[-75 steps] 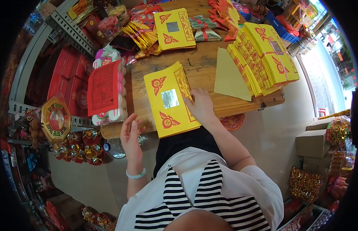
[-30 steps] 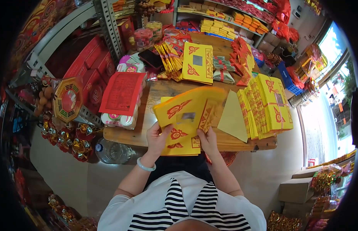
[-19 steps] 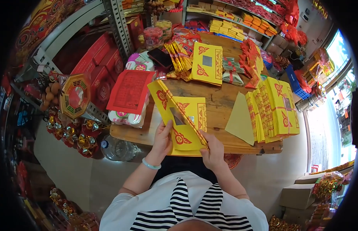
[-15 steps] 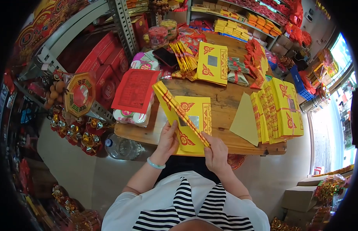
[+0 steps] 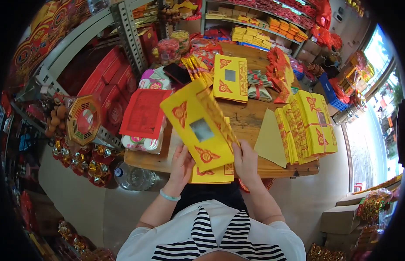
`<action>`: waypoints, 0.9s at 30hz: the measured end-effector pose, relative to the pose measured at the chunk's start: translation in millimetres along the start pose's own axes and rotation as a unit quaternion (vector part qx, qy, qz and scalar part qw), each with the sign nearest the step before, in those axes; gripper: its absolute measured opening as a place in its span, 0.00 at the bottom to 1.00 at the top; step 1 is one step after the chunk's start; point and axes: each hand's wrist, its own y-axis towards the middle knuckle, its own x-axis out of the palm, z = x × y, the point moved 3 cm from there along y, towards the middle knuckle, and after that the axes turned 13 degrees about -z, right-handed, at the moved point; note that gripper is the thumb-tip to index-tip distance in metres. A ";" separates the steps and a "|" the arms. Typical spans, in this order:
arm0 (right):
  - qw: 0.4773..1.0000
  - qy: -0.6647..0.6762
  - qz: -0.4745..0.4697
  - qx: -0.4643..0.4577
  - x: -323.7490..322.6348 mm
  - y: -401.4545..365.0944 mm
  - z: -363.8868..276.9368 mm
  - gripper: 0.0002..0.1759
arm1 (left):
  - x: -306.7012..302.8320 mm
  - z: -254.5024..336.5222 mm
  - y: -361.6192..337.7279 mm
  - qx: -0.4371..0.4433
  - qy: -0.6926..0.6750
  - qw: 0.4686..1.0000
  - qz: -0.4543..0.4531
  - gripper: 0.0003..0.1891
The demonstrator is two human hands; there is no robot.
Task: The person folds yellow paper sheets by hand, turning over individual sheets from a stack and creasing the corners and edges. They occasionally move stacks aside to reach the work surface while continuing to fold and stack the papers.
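A yellow joss paper packet point(image 5: 187, 117), printed in red with a silver square in its middle, is held tilted above the table's front edge. My left hand point(image 5: 181, 166) grips its lower left edge, the fingers partly hidden behind the paper. On the lower right edge, my right hand point(image 5: 246, 162) pinches the red-patterned border. Beneath the held packet lies more yellow joss paper point(image 5: 211, 177), mostly covered by it.
The wooden table point(image 5: 237, 130) carries a tied stack of yellow joss paper point(image 5: 315, 124) at right, a pale yellow sheet point(image 5: 271, 141), another yellow stack point(image 5: 230, 76) farther back, and a red sheet point(image 5: 146, 113) on wrapped rolls at left. A water bottle point(image 5: 132, 176) stands below.
The joss paper packet, seen nearly edge-on before, has turned so its printed face shows. Both hands still hold it, and the whole view has shifted slightly.
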 end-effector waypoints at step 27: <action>0.997 -0.003 -0.075 0.030 -30.1 76.1 47.4 0.23 | -6.9 14.3 -27.4 -0.038 0.215 0.973 0.076 0.12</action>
